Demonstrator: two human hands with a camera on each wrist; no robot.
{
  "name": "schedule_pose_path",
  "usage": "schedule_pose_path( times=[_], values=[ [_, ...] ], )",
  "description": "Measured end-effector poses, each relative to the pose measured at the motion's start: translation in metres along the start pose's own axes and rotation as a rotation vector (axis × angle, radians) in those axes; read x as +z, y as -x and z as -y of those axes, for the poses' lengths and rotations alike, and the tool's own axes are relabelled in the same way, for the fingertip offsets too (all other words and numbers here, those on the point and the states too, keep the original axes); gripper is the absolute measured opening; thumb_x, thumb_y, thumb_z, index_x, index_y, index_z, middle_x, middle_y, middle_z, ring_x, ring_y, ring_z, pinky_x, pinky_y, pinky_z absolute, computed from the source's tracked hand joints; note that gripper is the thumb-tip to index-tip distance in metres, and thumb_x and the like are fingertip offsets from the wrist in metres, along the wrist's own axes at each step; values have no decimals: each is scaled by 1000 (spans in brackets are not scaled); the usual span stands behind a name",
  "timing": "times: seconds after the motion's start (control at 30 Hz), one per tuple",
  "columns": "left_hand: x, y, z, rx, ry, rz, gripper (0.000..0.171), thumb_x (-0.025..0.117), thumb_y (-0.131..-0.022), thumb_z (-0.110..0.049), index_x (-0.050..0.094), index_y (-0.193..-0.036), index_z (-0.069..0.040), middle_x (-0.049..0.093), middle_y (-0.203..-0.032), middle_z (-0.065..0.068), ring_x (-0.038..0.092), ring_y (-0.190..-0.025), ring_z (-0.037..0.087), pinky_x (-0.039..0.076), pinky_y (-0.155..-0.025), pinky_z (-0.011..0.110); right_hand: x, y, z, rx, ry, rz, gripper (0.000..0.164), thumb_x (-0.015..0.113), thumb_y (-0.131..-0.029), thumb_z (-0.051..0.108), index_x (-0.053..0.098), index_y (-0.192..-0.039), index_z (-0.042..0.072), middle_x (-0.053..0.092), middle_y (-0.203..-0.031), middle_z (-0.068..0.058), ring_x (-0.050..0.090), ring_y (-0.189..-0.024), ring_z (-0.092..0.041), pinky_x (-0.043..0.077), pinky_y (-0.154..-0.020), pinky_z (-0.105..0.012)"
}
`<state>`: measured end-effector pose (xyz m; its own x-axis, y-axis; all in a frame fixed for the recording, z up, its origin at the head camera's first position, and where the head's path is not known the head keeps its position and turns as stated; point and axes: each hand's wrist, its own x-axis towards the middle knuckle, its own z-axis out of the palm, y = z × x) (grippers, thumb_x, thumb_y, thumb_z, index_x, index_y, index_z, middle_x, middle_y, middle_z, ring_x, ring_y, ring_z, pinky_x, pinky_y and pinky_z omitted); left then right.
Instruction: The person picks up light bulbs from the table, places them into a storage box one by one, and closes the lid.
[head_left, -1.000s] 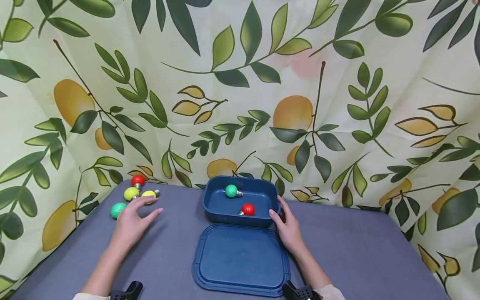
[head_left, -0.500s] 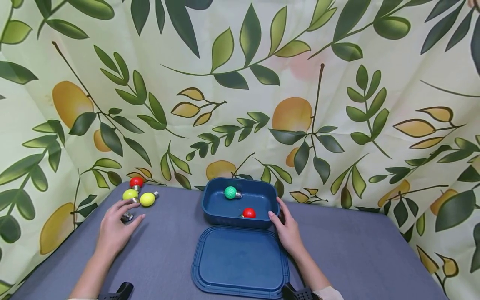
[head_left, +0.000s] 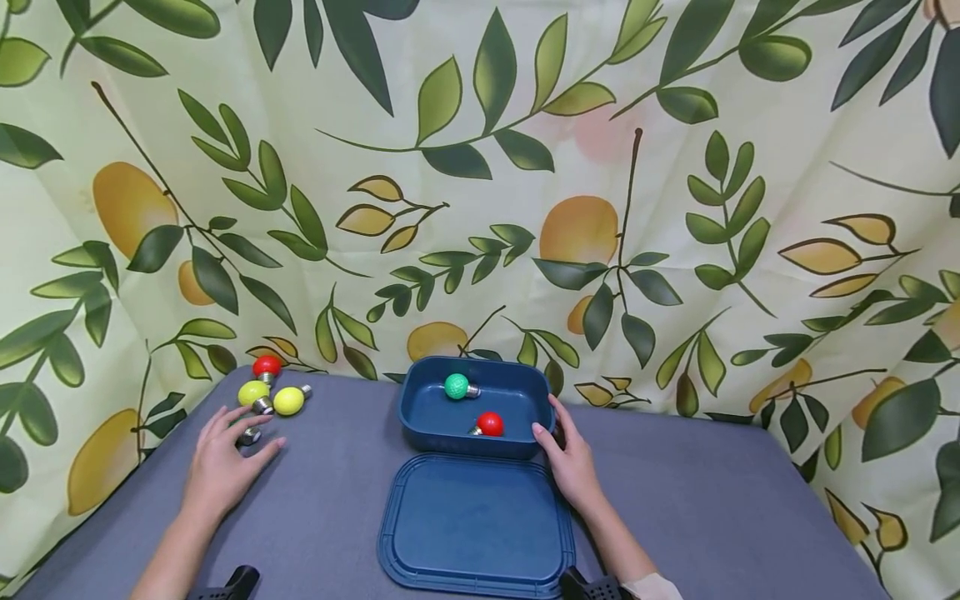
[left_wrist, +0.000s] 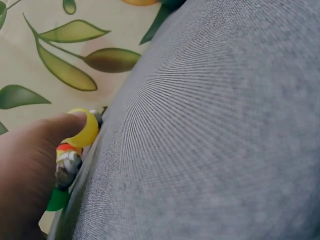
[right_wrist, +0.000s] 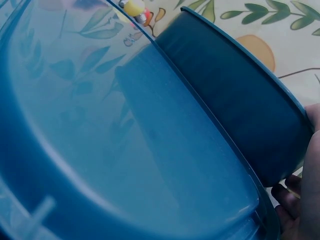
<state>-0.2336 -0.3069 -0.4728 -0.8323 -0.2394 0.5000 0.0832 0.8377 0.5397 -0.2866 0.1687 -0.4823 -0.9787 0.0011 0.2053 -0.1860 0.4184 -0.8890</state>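
My left hand [head_left: 213,467] is spread over a green light bulb, whose metal base [head_left: 250,435] shows between fingers and thumb. In the left wrist view part of the green globe [left_wrist: 58,199] peeks out below the thumb; in the head view the hand hides it. Just beyond the fingertips lie two yellow bulbs [head_left: 288,401] and a red bulb [head_left: 267,367]. With thumb at the rim and fingers outside, my right hand [head_left: 573,462] holds the right end of a blue box [head_left: 472,444]. Inside the box are a green bulb [head_left: 456,386] and a red bulb [head_left: 491,423].
A blue lid [head_left: 476,525] lies flat on the grey cloth-covered table [head_left: 322,517], directly in front of the box. Behind the table hangs a leaf-and-fruit patterned curtain [head_left: 480,192], which also runs along the left and right sides.
My left hand has moved left and toward me, from beside the yellow bulbs to over the green bulb, now mostly covered. The right hand keeps its hold on the box.
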Motion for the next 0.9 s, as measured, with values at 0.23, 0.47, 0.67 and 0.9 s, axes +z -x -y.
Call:
schedule_pose_path(
  times=[0.23, 0.47, 0.67, 0.9],
  values=[
    [4, 3, 2, 19, -36, 13, 42, 83, -79, -16, 71, -116, 0, 55, -137, 32, 32, -143, 55, 27, -107, 76, 0, -1, 0, 2, -1, -4, 64, 59, -101, 41, 33, -158, 27, 48, -156, -16, 51, -141, -34, 40, -116, -56],
    [6, 5, -1, 46, -113, 35, 39, 82, -79, -12, 71, -113, 2, 54, -137, 31, 31, -143, 53, 27, -105, 76, 0, 0, -1, -13, 10, -9, 65, 58, -102, 40, 32, -159, 23, 45, -157, -18, 51, -140, -36, 39, -115, -58],
    [6, 5, -2, 54, -176, 54, 31, 76, -82, -9, 73, -110, 2, 57, -134, 28, 32, -141, 52, 31, -103, 76, 0, 1, -1, -1, 10, -12, 64, 59, -102, 41, 33, -158, 26, 49, -155, -17, 52, -140, -34, 41, -114, -56],
    [4, 6, -6, 86, -205, 41, 30, 68, -78, -1, 75, -107, 0, 63, -127, 23, 38, -135, 47, 38, -96, 74, 1, 1, 0, -11, 13, -8, 65, 58, -102, 41, 33, -159, 24, 50, -153, -21, 52, -140, -36, 40, -114, -58]
  ],
)
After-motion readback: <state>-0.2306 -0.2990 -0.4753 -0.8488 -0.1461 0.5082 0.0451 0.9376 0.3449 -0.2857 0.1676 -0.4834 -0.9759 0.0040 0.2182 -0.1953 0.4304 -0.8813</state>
